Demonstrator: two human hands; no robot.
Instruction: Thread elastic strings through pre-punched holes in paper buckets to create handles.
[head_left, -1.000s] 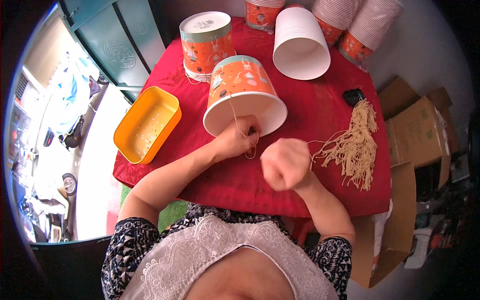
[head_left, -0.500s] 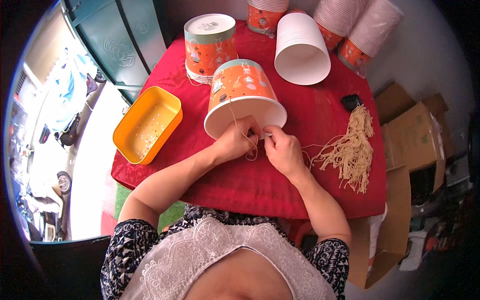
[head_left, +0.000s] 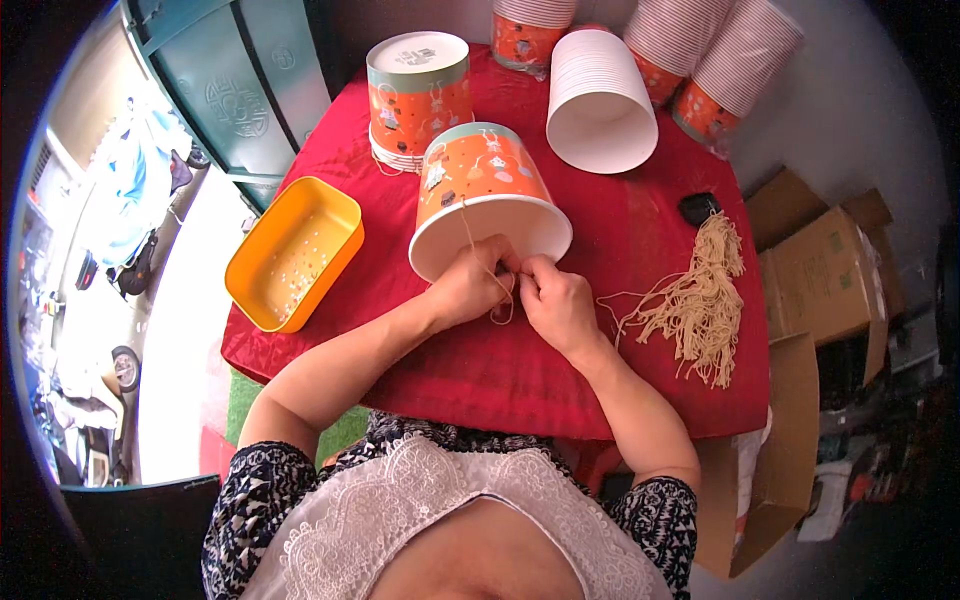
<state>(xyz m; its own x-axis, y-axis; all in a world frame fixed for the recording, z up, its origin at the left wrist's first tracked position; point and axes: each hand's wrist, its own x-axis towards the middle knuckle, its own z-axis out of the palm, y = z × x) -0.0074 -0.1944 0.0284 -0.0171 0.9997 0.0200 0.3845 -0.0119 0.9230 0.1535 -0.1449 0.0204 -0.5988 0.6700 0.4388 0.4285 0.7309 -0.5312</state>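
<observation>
An orange paper bucket (head_left: 482, 172) with a green base lies tipped on the red cloth, its white mouth toward me. Beige string (head_left: 469, 229) comes from the side near its rim and loops down over my left hand (head_left: 470, 282). That hand is closed in a pinch on the string at the bucket's lower rim. My right hand (head_left: 560, 303) is also closed, its thumb and forefinger pinched together against the left fingertips. What lies between the right fingertips is mostly hidden, though string shows around them.
A yellow tub (head_left: 296, 252) with small white bits stands at left. Behind is an upturned bucket stack (head_left: 420, 105); a white nested stack (head_left: 602, 105) lies at the back, beside wrapped stacks (head_left: 737, 75). A bundle of cut strings (head_left: 703, 300) rests at right. Cardboard boxes (head_left: 825, 270) stand beyond the table.
My right fingers have shifted slightly left, closer to the left fingertips, and the small white bit seen between them is now hidden. The bucket stays almost where it was.
</observation>
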